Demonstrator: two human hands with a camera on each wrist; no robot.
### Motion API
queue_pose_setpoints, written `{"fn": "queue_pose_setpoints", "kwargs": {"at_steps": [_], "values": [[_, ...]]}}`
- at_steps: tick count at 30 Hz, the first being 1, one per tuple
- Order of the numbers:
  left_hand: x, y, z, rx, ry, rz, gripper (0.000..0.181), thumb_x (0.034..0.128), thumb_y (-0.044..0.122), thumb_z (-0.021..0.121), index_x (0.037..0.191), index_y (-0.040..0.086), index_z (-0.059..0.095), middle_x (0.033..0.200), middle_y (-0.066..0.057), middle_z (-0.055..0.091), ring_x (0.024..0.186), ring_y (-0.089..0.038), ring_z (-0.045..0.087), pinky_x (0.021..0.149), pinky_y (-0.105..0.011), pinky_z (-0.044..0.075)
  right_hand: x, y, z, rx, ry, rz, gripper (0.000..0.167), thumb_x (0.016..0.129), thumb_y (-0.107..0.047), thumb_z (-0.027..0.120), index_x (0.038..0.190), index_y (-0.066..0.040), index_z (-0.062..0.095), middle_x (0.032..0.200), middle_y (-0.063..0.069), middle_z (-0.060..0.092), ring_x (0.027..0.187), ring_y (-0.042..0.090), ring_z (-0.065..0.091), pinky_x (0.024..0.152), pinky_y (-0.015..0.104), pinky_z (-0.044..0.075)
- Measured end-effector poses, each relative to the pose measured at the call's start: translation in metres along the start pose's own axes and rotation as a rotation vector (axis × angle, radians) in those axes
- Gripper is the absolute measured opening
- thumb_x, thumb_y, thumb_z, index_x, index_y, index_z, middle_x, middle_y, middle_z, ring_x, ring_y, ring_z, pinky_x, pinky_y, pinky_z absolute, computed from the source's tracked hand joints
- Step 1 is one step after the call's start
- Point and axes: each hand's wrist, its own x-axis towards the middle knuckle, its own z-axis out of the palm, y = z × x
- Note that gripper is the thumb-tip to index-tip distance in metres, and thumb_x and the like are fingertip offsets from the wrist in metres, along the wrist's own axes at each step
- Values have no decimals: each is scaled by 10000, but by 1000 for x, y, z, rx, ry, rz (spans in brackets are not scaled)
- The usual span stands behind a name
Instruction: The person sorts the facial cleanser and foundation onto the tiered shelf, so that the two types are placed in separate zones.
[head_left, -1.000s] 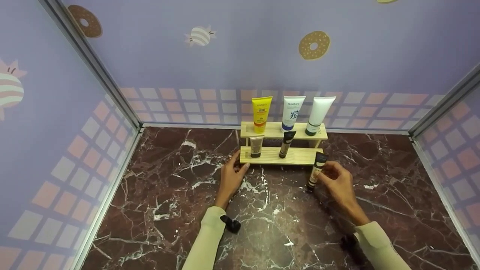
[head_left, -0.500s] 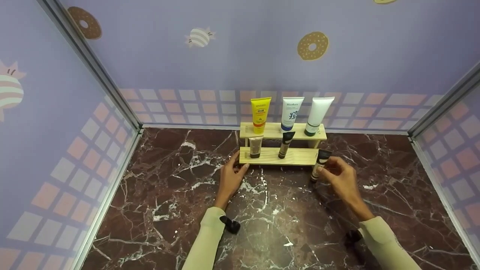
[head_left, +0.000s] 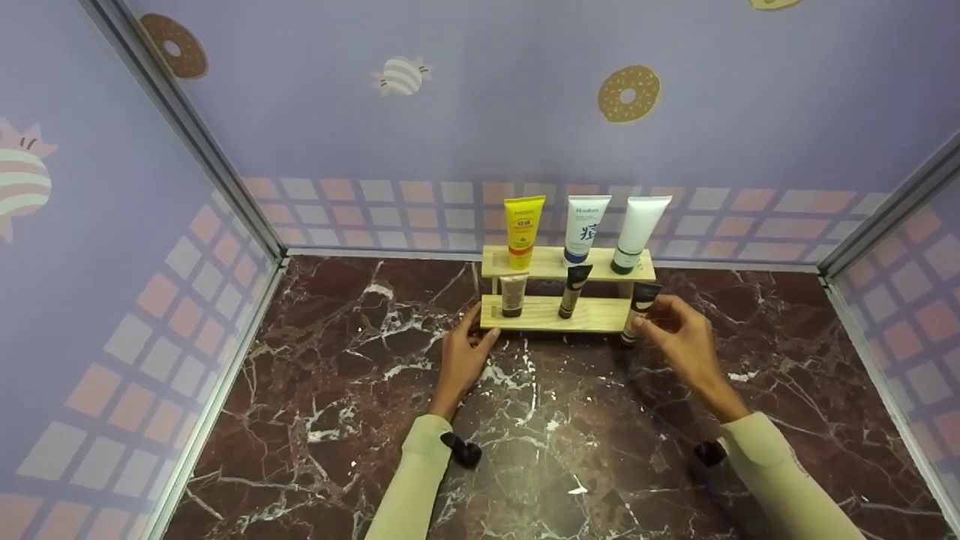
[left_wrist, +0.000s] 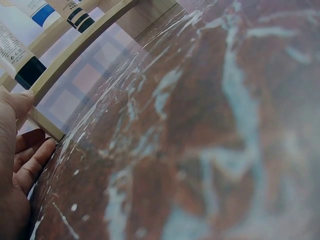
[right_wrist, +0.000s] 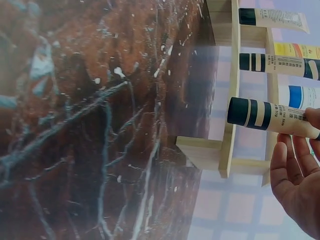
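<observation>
A two-tier wooden rack (head_left: 597, 315) stands against the back wall. My left hand (head_left: 460, 366) grips the left end of its lower tier; in the left wrist view the thumb lies at the shelf's edge and the fingers (left_wrist: 35, 162) reach the side support. Between thumb and fingers my right hand (head_left: 686, 346) pinches a black-and-beige cosmetic tube (right_wrist: 272, 118), cap down, at the right end of the lower tier. Whether its cap touches the shelf, I cannot tell. A small beige tube (head_left: 513, 294) and a similar black-and-beige tube (head_left: 573, 292) stand upright on that tier.
On the upper tier stand a yellow tube (head_left: 523, 231), a white tube with a blue cap (head_left: 585, 229) and a white tube with a dark green cap (head_left: 638, 232). Dark red marbled tabletop (head_left: 360, 442) spreads before the rack, with patterned walls around it.
My right hand has lifted the black-and-beige tube and moved it away from me, from in front of the rack to the lower tier's right end. The left hand stays put on the rack.
</observation>
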Motion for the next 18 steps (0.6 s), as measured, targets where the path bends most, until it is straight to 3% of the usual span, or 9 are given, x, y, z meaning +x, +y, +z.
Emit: {"fn": "queue_pose_setpoints", "kwargs": {"at_steps": [5,12,18], "values": [[-1,1,-1,11,4,3,645,1050,205,794,1604,-10,542,1368,-217,732,778,-227,756,664,-316,589,5,-2,3,6,-13,-10,265,936,83,820,1180,125,725,1087,294,761,928,185,700,810,147,559],[-1,0,1,23,8,0,650,1046,204,798,1603,-12,543,1311,-215,752,817,-227,762,689,-324,604,10,-1,6,26,-17,-5,281,932,90,825,1192,120,723,1100,292,759,915,184,706,747,166,566],[0,-3,1,13,24,32,643,1033,179,807,1583,-39,554,1301,-222,754,880,-242,766,710,-336,624,17,-1,9,22,-10,-38,269,931,102,818,1176,145,715,1097,300,757,901,156,699,815,157,558]]}}
